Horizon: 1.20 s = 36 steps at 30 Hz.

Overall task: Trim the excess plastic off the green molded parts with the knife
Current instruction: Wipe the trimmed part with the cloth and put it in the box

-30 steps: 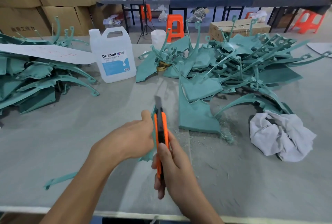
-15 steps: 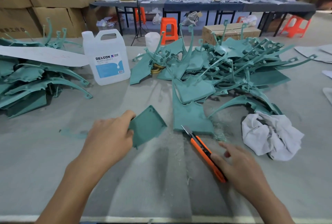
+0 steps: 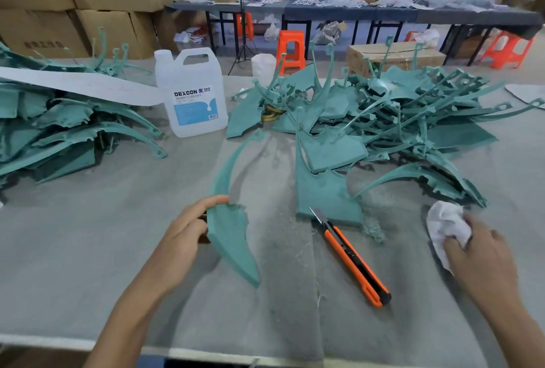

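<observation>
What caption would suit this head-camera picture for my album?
Left hand holds a green molded part, right hand grips a white rag, orange knife lies on the table.

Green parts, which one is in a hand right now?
The long curved part, gripped by the left hand; all others lie loose on the table.

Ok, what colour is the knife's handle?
The knife handle is orange with a black slider and end cap, clearest in the head view.
</observation>
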{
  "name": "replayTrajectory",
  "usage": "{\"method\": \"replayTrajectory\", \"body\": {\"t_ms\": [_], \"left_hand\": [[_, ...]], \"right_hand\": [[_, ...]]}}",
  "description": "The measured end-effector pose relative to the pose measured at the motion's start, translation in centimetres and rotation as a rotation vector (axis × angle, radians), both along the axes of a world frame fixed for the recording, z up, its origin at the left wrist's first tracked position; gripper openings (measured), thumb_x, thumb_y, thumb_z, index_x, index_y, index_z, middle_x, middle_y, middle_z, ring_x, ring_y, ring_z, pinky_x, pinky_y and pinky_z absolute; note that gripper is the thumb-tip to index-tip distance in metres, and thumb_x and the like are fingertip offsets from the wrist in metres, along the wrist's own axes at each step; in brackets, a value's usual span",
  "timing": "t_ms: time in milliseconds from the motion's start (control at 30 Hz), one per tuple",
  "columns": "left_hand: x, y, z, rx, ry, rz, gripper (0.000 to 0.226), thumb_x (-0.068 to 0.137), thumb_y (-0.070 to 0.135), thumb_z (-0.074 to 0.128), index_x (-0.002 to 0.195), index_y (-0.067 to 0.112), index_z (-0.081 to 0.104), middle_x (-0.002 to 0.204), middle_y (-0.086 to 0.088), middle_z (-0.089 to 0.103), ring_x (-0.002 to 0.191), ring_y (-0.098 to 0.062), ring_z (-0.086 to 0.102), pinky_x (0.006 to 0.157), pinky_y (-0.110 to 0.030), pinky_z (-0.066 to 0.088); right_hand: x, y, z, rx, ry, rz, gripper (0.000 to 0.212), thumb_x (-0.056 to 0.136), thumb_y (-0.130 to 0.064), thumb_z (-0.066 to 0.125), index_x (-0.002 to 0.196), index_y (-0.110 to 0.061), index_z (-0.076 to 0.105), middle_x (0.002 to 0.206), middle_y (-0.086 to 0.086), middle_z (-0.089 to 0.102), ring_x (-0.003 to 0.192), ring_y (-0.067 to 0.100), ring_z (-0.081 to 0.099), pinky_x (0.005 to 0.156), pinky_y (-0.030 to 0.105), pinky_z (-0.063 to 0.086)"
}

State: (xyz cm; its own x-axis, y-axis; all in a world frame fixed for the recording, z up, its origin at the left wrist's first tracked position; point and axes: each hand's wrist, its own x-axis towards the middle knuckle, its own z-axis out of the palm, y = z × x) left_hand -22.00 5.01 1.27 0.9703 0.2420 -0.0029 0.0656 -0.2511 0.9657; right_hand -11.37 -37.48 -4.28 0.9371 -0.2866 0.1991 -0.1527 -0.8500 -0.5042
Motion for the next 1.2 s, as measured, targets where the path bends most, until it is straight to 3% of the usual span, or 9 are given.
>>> {"method": "replayTrajectory", "body": {"t_ms": [100, 167, 300, 467, 633, 867, 1033, 1100, 1200], "left_hand": [[-0.3, 0.2, 0.0, -0.323, -0.005, 0.022, 0.052, 0.076, 0.031, 0.049, 0.124, 0.02, 0.067, 0.126, -0.004, 0.07, 0.114, -0.015, 0.065, 0.088, -0.03, 0.047], [-0.3, -1.0, -0.2, -0.412, -0.024, 0.095, 0.038, 0.094, 0.02, 0.044, 0.125, 0.024, 0.065, 0.125, -0.006, 0.07, 0.106, -0.015, 0.068, 0.084, -0.029, 0.05], [-0.1, -4.4, -1.3, -0.867, -0.037, 0.195, 0.067, 0.087, -0.005, 0.036, 0.143, 0.03, 0.05, 0.132, -0.002, 0.066, 0.115, -0.027, 0.065, 0.098, -0.042, 0.05], [-1.9, -6.2, -0.8, -1.172, -0.033, 0.1, 0.048, 0.077, 0.011, 0.046, 0.115, 0.001, 0.074, 0.117, -0.017, 0.072, 0.098, -0.028, 0.073, 0.074, -0.037, 0.062], [-2.4, -6.9, 0.4, -1.141, -0.022, 0.047, 0.048, 0.092, 0.042, 0.051, 0.112, 0.005, 0.076, 0.121, -0.018, 0.071, 0.109, -0.028, 0.07, 0.081, -0.036, 0.061], [-2.7, -8.6, 0.0, -1.006, 0.037, 0.041, 0.058, 0.055, 0.082, 0.074, 0.084, 0.033, 0.08, 0.093, 0.015, 0.074, 0.089, -0.003, 0.071, 0.073, -0.02, 0.057], [-4.1, -11.2, -1.4, -0.96, 0.081, 0.069, 0.055, 0.061, 0.004, 0.083, 0.115, 0.009, 0.074, 0.11, -0.02, 0.074, 0.1, -0.036, 0.072, 0.075, -0.043, 0.062], [-5.5, -11.0, -2.3, -0.864, 0.094, 0.127, 0.056, 0.055, -0.003, 0.069, 0.111, 0.0, 0.071, 0.099, -0.028, 0.073, 0.087, -0.042, 0.073, 0.07, -0.05, 0.062], [-7.1, -9.7, -2.7, -0.697, 0.088, 0.155, 0.063, 0.056, -0.002, 0.065, 0.112, 0.024, 0.077, 0.107, -0.015, 0.076, 0.103, -0.033, 0.072, 0.1, -0.05, 0.05]], "right_hand": [[-1.6, 3.1, 2.1, 0.056, -0.072, 0.118, 0.022, 0.086, -0.022, 0.05, 0.094, -0.01, 0.066, 0.086, 0.015, 0.061, 0.081, 0.036, 0.052, 0.065, 0.035, 0.032], [-3.1, 6.4, 3.3, 0.165, -0.098, 0.246, 0.011, 0.088, -0.021, 0.058, 0.082, -0.016, 0.065, 0.082, 0.013, 0.061, 0.076, 0.028, 0.056, 0.06, 0.029, 0.032], [-6.1, 14.5, 3.7, 0.394, -0.131, 0.513, 0.023, 0.08, -0.015, 0.075, 0.077, -0.034, 0.061, 0.091, 0.003, 0.057, 0.093, -0.013, 0.051, 0.074, 0.003, 0.036], [-7.1, 22.1, 2.3, 0.661, -0.029, 0.601, 0.02, 0.094, -0.017, 0.062, 0.109, -0.03, 0.063, 0.109, -0.011, 0.064, 0.104, 0.005, 0.059, 0.091, 0.031, 0.047], [-10.1, 25.3, 3.0, 0.606, -0.005, 0.774, 0.057, 0.103, -0.05, 0.04, 0.157, -0.034, 0.03, 0.161, -0.026, 0.023, 0.146, -0.013, 0.014, 0.12, 0.015, 0.015], [-10.8, 25.5, 4.3, 0.585, -0.325, 0.942, 0.037, 0.103, -0.025, 0.048, 0.138, -0.019, 0.058, 0.145, -0.006, 0.052, 0.138, 0.006, 0.043, 0.115, 0.019, 0.031], [-4.5, 24.4, 5.4, 0.132, -0.592, 0.597, 0.023, 0.095, -0.02, 0.056, 0.11, -0.016, 0.073, 0.117, 0.01, 0.058, 0.104, 0.021, 0.043, 0.088, 0.031, 0.036], [-1.3, 23.0, 6.0, -0.052, -0.648, 0.496, 0.018, 0.088, -0.009, 0.065, 0.103, -0.011, 0.075, 0.108, 0.015, 0.063, 0.097, 0.023, 0.044, 0.079, 0.032, 0.031], [3.0, 19.6, 7.0, -0.129, -0.573, 0.359, 0.024, 0.093, -0.011, 0.054, 0.102, -0.005, 0.075, 0.104, 0.018, 0.063, 0.093, 0.03, 0.047, 0.075, 0.031, 0.022]]}}
